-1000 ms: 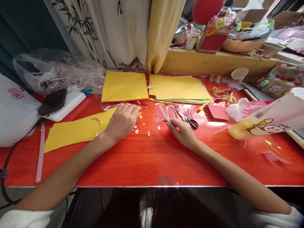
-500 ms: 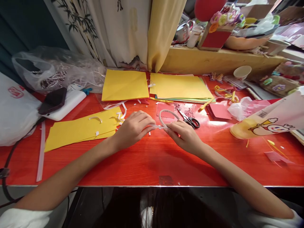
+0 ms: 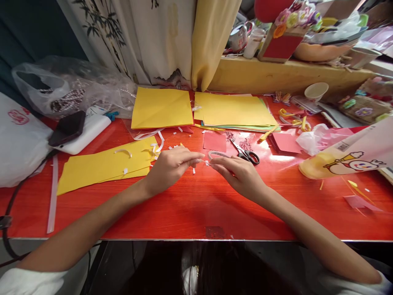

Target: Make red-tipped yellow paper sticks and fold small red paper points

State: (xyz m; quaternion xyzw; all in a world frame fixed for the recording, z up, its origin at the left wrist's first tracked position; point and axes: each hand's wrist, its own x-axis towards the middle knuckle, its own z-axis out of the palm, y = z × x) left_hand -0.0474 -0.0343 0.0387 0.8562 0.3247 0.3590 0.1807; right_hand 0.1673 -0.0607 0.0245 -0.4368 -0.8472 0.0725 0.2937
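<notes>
A thin roll of white tape (image 3: 215,154) lies tilted low behind the fingers of my right hand (image 3: 241,174), partly hidden by them. My right thumb and fingers are closed on its near side. My left hand (image 3: 170,166) faces it, fingers pinched together over the tape's loose end. Only a short, thin stretch of tape shows in the narrow gap between the hands. Just beyond my right hand, black-handled scissors (image 3: 245,153) rest slightly open. Yellow paper sheets (image 3: 104,166) and curled white strips (image 3: 160,141) are beside my left hand.
Two stacks of yellow paper (image 3: 162,108) (image 3: 233,110) lie at the back. A drink cup (image 3: 340,153) leans in at the right, past red paper squares (image 3: 285,142). A phone (image 3: 68,128) and plastic bags (image 3: 21,143) occupy the left. The table's front edge (image 3: 153,239) runs below my forearms.
The tape roll has tipped from upright to nearly flat behind my right fingers. My hands have come slightly closer together, and less tape shows between them.
</notes>
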